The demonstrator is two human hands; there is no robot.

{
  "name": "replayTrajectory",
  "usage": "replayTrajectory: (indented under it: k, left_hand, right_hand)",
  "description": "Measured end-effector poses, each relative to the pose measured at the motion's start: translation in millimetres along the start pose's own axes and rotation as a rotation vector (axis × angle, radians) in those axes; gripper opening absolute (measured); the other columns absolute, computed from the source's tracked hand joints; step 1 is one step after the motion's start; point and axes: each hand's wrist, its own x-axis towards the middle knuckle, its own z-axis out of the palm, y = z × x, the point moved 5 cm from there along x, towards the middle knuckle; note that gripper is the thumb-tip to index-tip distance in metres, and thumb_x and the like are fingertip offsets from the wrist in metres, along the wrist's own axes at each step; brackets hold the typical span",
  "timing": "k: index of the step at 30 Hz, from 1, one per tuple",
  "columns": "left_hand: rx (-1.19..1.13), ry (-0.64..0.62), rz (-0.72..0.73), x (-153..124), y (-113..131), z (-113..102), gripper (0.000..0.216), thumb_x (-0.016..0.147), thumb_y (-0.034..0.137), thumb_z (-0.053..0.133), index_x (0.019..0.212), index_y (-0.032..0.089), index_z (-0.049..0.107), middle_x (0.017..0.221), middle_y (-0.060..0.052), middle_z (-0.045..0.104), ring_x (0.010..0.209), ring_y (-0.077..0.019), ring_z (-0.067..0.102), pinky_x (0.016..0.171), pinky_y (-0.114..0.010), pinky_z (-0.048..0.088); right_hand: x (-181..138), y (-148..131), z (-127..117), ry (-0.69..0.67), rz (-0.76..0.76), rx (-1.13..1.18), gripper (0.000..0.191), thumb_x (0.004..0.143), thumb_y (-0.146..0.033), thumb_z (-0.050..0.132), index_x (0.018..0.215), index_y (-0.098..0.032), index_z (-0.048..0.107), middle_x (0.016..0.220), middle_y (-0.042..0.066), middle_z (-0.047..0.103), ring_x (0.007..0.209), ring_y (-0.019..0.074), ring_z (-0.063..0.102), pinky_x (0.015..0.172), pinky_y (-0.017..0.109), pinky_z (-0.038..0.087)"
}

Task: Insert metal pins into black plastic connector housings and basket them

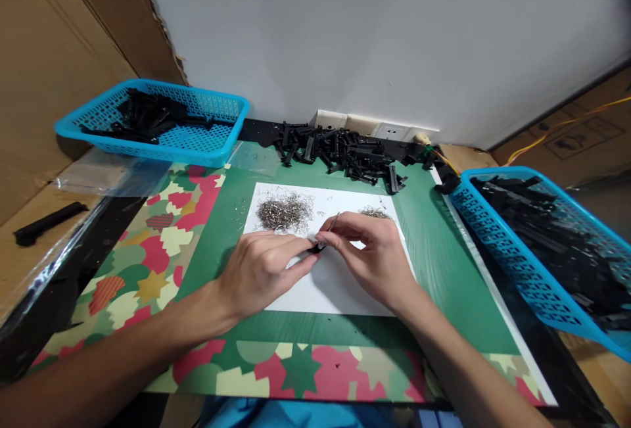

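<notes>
My left hand (263,270) rests on a white sheet (335,283), fingers closed on a small black plastic part (317,248). My right hand (367,247) meets it at the fingertips and pinches thin metal tweezers (334,221) that point at the black part. A pile of small silver metal clips (286,211) lies on the sheet just beyond my left hand. A smaller scatter of clips (374,213) lies beyond my right hand.
A heap of black plastic parts (345,152) lies at the far edge of the green mat (438,250). Blue baskets holding black parts stand at the back left (158,122) and at the right (537,250). One black part (46,223) lies on cardboard at left.
</notes>
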Motion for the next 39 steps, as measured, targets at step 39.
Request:
replayTrajectory:
  k: [39]
  left_hand:
    - [-0.139, 0.061, 0.006, 1, 4, -6, 0.024, 0.096, 0.015, 0.073, 0.120, 0.016, 0.072, 0.097, -0.003, 0.080, 0.062, -0.0122, 0.064, 0.063, -0.028, 0.052]
  right_hand:
    - [2, 2, -27, 0.075, -0.053, -0.081, 0.017, 0.108, -0.017, 0.053, 0.106, -0.019, 0.070, 0.097, 0.004, 0.072, 0.087, 0.0150, 0.067, 0.081, 0.028, 0.050]
